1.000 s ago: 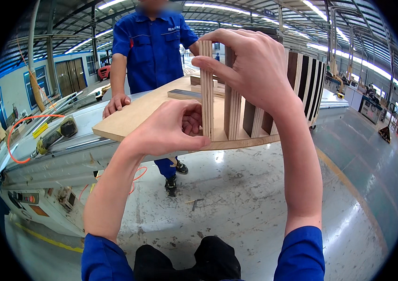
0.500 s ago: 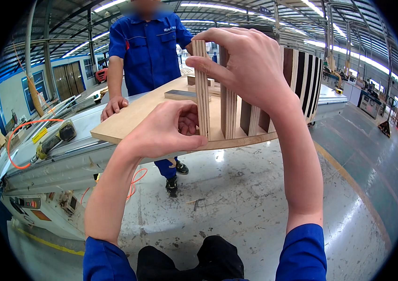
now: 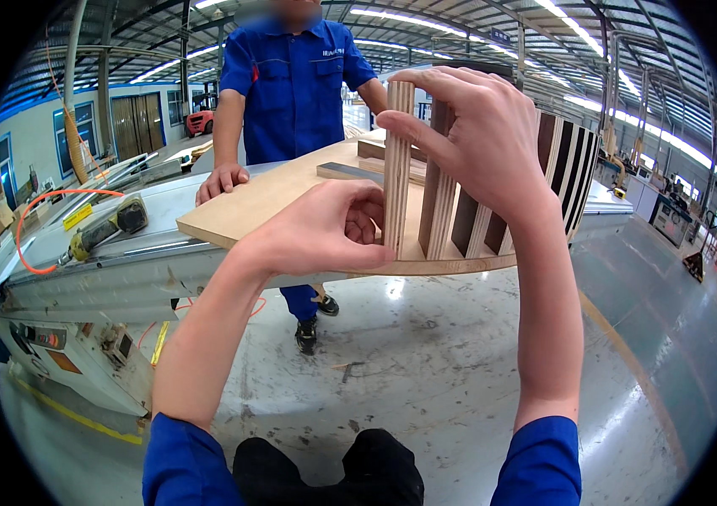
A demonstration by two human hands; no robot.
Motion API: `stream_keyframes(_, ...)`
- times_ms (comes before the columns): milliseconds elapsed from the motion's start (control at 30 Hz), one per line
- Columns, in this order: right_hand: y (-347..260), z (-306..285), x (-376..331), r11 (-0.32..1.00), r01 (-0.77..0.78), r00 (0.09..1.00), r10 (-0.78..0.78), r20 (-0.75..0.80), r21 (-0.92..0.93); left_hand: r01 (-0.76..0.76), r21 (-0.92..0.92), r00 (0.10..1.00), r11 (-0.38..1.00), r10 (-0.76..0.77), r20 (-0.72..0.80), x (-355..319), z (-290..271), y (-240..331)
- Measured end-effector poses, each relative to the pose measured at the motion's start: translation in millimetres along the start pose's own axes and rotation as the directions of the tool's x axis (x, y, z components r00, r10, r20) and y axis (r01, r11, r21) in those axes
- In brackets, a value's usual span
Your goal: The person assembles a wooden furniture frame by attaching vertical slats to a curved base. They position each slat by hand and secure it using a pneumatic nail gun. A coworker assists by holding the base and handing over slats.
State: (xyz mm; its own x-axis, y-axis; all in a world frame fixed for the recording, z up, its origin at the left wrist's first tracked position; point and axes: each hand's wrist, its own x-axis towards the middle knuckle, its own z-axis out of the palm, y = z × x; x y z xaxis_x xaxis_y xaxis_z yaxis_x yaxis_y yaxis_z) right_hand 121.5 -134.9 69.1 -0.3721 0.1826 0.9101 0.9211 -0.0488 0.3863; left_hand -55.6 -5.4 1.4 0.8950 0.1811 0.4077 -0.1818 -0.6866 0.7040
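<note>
An upright plywood strip (image 3: pixel 397 190), its layered edge toward me, stands at the front rim of a pale wooden board (image 3: pixel 278 190). My left hand (image 3: pixel 320 228) is closed around its lower end, the thumb low near the rim and the fingers curled behind. Higher up, my right hand (image 3: pixel 485 126) pinches the strip's top between thumb and fingers. To its right, more upright slats (image 3: pixel 439 207) with dark faces stand spaced along the curved rim, partly hidden by my right hand and forearm. Farther right they continue as a dark-and-pale striped row (image 3: pixel 574 160). A loose grey-topped wooden piece (image 3: pixel 348 174) lies behind the strip.
A co-worker (image 3: pixel 291 93) in blue stands across the board, one hand (image 3: pixel 222 181) at its left edge. On the metal machine table (image 3: pixel 164 253) lies a yellow-green hand tool (image 3: pixel 105 232) near an orange hose (image 3: pixel 25 219). A red forklift (image 3: pixel 200 122) stands far back.
The whole scene has shifted slightly to the right in view. Both hands keep their hold on the plywood strip, which stays upright at the rim.
</note>
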Motion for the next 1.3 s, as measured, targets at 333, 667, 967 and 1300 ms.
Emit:
stream_keyframes(333,2,4,-2,0.999,0.038,0.997,-0.04,-0.071,-0.036,0.005,0.035,1.0,0.999,-0.005,0.002,0,2,7)
stream_keyframes(667,1,1,-2,1.0,0.013,0.999,-0.014,-0.037,-0.019,0.008,0.013,1.0,1.0,-0.008,0.009,2,2,3)
stream_keyframes(967,0,0,-1,1.0,0.027,0.998,-0.027,-0.048,0.002,0.011,0.03,1.0,0.999,-0.011,-0.004,1,3,7)
stream_keyframes(1300,0,-1,-1,1.0,-0.013,1.0,0.013,0.003,-0.001,-0.009,0.056,0.999,0.998,0.011,-0.041,0,5,7)
